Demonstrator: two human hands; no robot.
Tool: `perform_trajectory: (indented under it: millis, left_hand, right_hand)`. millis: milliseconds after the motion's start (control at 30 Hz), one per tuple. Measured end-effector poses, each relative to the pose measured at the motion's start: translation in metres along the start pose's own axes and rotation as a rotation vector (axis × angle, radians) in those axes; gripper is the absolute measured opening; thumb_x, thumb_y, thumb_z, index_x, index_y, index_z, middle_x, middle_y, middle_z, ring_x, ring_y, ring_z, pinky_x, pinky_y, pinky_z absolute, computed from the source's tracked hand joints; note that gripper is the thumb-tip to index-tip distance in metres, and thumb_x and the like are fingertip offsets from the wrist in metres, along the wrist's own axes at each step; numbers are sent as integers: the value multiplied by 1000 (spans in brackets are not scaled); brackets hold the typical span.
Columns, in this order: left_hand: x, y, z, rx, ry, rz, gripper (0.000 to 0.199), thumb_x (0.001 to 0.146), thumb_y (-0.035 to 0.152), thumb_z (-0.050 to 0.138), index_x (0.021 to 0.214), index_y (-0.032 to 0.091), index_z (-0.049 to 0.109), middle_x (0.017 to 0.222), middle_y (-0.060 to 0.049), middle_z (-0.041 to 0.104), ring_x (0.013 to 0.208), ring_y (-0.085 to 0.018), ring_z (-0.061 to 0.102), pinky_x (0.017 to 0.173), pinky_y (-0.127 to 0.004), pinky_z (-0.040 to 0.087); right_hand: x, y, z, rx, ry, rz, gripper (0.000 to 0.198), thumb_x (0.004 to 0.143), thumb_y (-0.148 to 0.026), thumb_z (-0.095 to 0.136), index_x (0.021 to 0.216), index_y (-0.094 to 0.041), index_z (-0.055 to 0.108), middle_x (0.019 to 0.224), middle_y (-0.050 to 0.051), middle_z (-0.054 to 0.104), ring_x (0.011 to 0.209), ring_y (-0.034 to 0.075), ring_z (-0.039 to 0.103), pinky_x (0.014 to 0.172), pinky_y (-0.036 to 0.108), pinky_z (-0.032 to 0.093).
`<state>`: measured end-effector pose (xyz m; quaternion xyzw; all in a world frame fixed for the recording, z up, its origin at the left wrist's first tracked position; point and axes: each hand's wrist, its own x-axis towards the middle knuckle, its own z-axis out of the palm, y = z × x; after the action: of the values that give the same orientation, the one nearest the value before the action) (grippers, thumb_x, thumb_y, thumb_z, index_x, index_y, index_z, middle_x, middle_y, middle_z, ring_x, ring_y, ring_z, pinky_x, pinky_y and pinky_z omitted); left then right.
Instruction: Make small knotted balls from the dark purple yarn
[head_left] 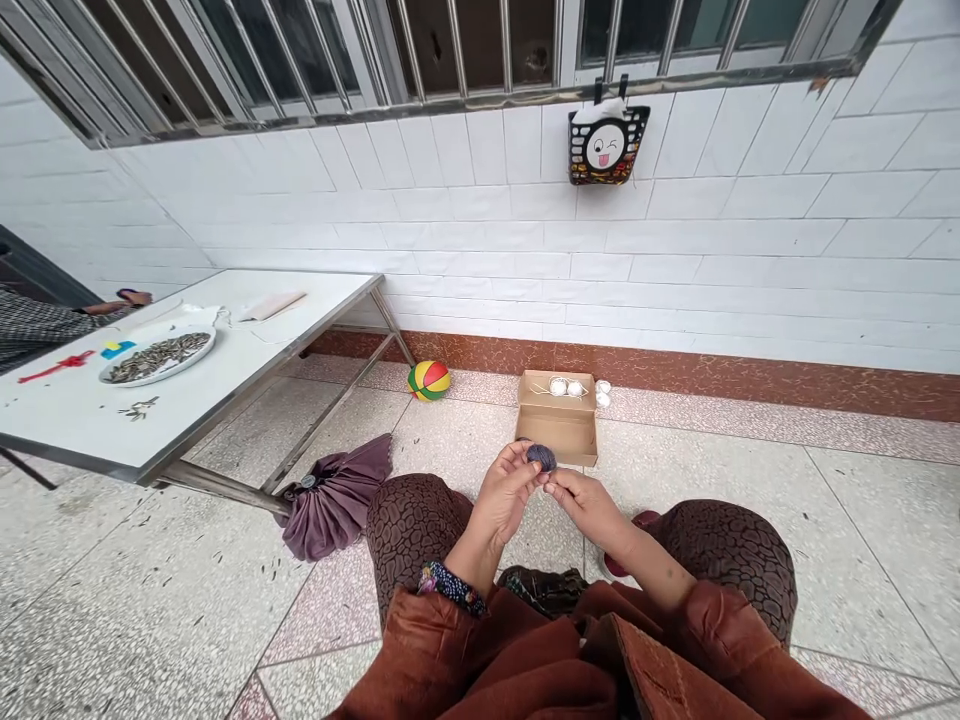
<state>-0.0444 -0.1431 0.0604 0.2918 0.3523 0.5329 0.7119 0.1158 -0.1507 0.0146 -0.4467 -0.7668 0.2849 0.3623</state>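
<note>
Between the knees, my left hand [506, 487] holds a small dark grey ball of yarn [541, 458] in its fingers. My right hand [583, 500] is close against it on the right, thumb and fingers pinched together just below the ball. Whatever thin thing it pinches is too small to make out. Just beyond the hands lies an open cardboard box [559, 430] on the floor. Two white balls [566, 386] with loose strands rest on its raised lid, and more small white pieces [603, 393] lie to the right of the lid.
At left stands a white table [247, 360] with metal legs, bearing a tray of seeds [161, 358]. Another person's hand [135, 297] shows behind it. A purple cloth [341, 495] and a striped ball [429, 381] lie on the floor. A black basket [609, 145] hangs below the barred window.
</note>
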Motion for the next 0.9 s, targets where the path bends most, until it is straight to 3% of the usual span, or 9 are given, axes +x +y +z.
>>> perform_trajectory:
  millis: [167,367,467,567,700,900]
  left_hand:
    - [6,-5,-8,143,50,47,43,61,20,81,98,18,59,86,0,64,79,-12,59,76,-27,44]
    - [3,-3,-5,353,-113,53,49,60,13,78,104,19,57,79,3,61,71,-11,55,72,-25,40]
    - [-2,-1,0,345,-251,29,55,61,11,77,111,21,56,85,1,62,76,-12,56,74,-26,41]
    - [-7,3,5,237,-286,22,55,65,15,78,115,22,57,96,-2,63,86,-14,58,78,-27,43]
    - [-7,6,5,110,-167,20,47,67,21,79,109,22,60,97,-2,62,87,-14,58,78,-28,45]
    - [7,-4,-9,246,39,70,34,63,20,78,94,18,63,86,-1,64,77,-13,57,71,-26,44]
  right_hand:
    - [-8,-24,-24,-74,-40,-100,25,101,-32,43,89,-21,62,82,4,63,78,18,60,74,30,47]
    - [17,-40,-57,-118,-26,-202,29,101,-39,46,93,-22,67,83,5,64,79,18,60,74,30,48]
    - [30,-33,-56,-57,7,-201,31,100,-43,48,90,-22,68,83,4,64,79,18,61,74,30,48]
    - [30,-20,-45,41,76,-121,31,101,-40,46,86,-21,64,80,3,64,76,17,60,72,29,48]
    - [11,-5,-22,5,103,17,28,101,-37,42,85,-21,59,76,2,63,72,17,60,68,28,47]
    - [-15,-15,-19,-54,-66,-77,21,100,-31,45,90,-21,60,83,4,65,78,18,61,74,30,49]
